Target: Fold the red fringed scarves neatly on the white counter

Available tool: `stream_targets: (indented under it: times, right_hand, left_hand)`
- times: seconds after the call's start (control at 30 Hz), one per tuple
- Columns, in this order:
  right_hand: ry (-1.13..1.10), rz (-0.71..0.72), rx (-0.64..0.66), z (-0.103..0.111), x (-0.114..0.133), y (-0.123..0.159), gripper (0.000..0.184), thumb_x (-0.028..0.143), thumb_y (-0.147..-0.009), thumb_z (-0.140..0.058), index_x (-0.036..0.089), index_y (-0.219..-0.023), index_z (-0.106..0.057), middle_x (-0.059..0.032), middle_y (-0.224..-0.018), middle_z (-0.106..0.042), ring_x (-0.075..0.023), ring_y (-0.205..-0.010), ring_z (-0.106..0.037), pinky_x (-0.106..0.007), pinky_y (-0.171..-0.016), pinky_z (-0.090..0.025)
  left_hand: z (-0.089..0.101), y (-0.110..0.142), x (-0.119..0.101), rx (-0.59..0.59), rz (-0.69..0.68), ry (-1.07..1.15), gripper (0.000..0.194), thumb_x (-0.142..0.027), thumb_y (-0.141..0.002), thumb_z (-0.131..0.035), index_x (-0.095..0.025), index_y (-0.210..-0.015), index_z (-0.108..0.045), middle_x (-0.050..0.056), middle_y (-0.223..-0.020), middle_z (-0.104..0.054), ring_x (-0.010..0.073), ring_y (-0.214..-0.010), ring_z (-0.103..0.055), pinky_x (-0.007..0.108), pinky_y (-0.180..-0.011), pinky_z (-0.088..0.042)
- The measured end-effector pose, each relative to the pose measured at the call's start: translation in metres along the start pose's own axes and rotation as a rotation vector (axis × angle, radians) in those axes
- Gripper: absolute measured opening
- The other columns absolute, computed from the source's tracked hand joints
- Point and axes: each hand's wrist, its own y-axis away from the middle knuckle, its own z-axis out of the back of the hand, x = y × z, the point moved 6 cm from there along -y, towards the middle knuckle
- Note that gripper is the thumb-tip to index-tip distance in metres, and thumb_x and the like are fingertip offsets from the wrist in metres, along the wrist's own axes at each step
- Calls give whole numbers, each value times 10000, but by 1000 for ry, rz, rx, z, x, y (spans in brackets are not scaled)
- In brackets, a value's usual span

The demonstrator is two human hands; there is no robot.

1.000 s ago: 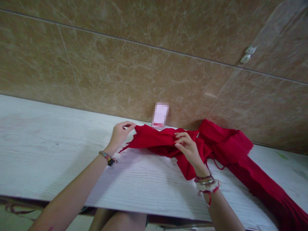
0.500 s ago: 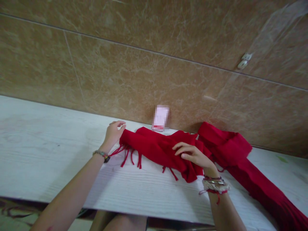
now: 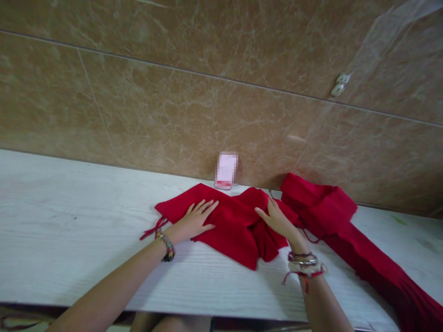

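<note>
A red fringed scarf (image 3: 230, 226) lies spread and partly bunched on the white tabletop. My left hand (image 3: 195, 221) rests flat on its left part, fingers spread, with a bit of red fringe showing beside the wrist. Over the bunched right part, my right hand (image 3: 277, 219) touches the fabric, thumb apart from the fingers; its fingertips lie near the scarf's upper edge. Folds hide part of the scarf. Further right, more red cloth (image 3: 318, 207) lies in a loose fold, and a long strip runs down to the lower right corner.
A pinkish upright object (image 3: 226, 170), blurred out, leans at the wall behind the scarf. The white wood-grain table (image 3: 69, 221) meets a brown marbled tile wall (image 3: 166, 115). A small white fitting (image 3: 340, 84) is on the wall at upper right.
My left hand has moved right from the scarf's left end onto its middle-left. That part now lies flatter and wider, with less fringe showing. My right hand has shifted slightly up the cloth.
</note>
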Motion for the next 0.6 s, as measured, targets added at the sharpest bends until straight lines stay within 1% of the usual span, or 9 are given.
stream_targets:
  times: [0.07,0.13,0.2,0.27,0.33,0.4,0.47,0.53,0.6]
  right_hand:
    - [-61,65,105,-19,30,3,632,450,-776,-472,106,-1284,-320,-195,-1317,-328,-246,-1263,-232,-437,-996,-278]
    - [-134,235,281,-39,72,10,671,447,-747,-523,102,-1287,-324,-184,-1373,-237,-242,-1286,-166,-403,-1016,-260]
    - [-198,393,376,-46,108,17,664,427,-745,-541,134,-1299,-318,-150,-1401,-198,-228,-1286,-176,-371,-1015,-271]
    - [-232,455,314,-37,123,15,546,369,-804,-475,194,-1298,-323,-95,-1379,-280,-184,-1259,-258,-345,-1009,-290]
    - [-175,366,133,-20,111,7,434,311,-838,-412,210,-1259,-380,-83,-1305,-399,-177,-1207,-346,-357,-997,-305]
    - [-11,155,-38,-4,78,-1,398,300,-830,-418,182,-1209,-440,-119,-1246,-453,-227,-1173,-380,-416,-973,-312]
    - [203,-72,-59,3,40,-2,442,337,-806,-460,161,-1211,-434,-161,-1256,-431,-300,-1169,-366,-493,-923,-320]
    - [352,-203,90,-4,11,2,508,376,-792,-483,141,-1235,-403,-193,-1248,-430,-339,-1132,-395,-512,-864,-347]
    - [396,-220,291,-18,-4,8,536,385,-799,-477,118,-1252,-378,-205,-1210,-463,-326,-1081,-446,-469,-838,-372]
  left_hand:
    - [15,4,34,-69,214,-110,609,-241,-819,-432,-234,-1360,-153,126,-1318,-393,309,-1229,-287,573,-953,-180]
    - [36,15,73,-138,490,-212,559,-151,-810,-388,-215,-1343,-233,134,-1219,-503,360,-1182,-343,638,-907,-164]
    - [59,27,98,-267,653,-256,567,-80,-776,-356,-172,-1330,-275,161,-1212,-498,375,-1164,-359,630,-898,-198]
    - [77,32,102,-429,663,-199,539,-103,-788,-330,-122,-1324,-275,186,-1226,-471,332,-1152,-392,544,-921,-269]
    - [81,26,88,-505,498,-70,510,-204,-828,-320,-121,-1327,-254,166,-1282,-414,256,-1182,-373,424,-954,-306]
    - [68,13,62,-382,248,44,538,-323,-835,-341,-167,-1336,-225,112,-1361,-318,201,-1242,-283,356,-992,-276]
    - [44,3,37,-106,78,79,626,-414,-792,-418,-210,-1343,-203,83,-1403,-242,210,-1276,-197,387,-1021,-210]
    - [25,2,25,128,40,65,697,-448,-739,-488,-231,-1342,-212,88,-1397,-257,241,-1273,-201,454,-1022,-154]
    - [20,3,25,203,85,39,636,-409,-752,-480,-266,-1328,-251,78,-1368,-323,246,-1249,-259,507,-1010,-120]
